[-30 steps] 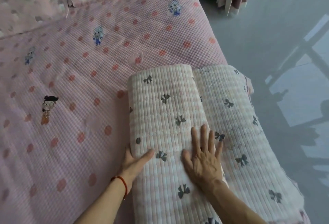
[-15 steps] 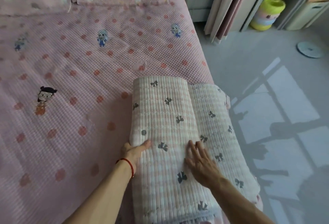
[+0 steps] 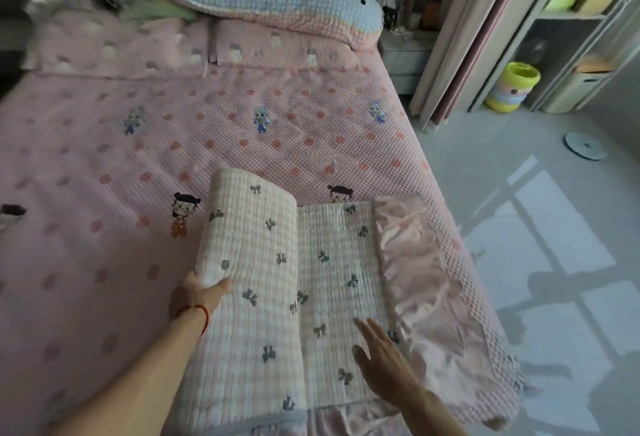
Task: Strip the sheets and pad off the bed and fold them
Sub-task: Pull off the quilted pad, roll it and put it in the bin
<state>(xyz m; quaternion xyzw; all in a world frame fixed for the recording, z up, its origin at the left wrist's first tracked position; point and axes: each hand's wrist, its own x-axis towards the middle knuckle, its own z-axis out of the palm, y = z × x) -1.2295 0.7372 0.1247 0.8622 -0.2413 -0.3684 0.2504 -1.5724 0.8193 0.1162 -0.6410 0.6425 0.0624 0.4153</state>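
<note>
Right hand (image 3: 384,363) flat, fingers straight, on the pad (image 3: 332,273). Left hand (image 3: 197,292) gripping the pad's lifted fold, fingers underneath. One pad, long axis running toward the headboard, lying by the bed's (image 3: 104,165) right edge. Loads of free sheet (image 3: 242,151) to the left. Two pillows (image 3: 277,44) beyond.

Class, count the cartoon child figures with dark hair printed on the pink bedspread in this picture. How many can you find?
3. One just left of the folded pad, one peeking out behind the pad's far edge, one cut off at the left border. The pad may hide more.
</note>
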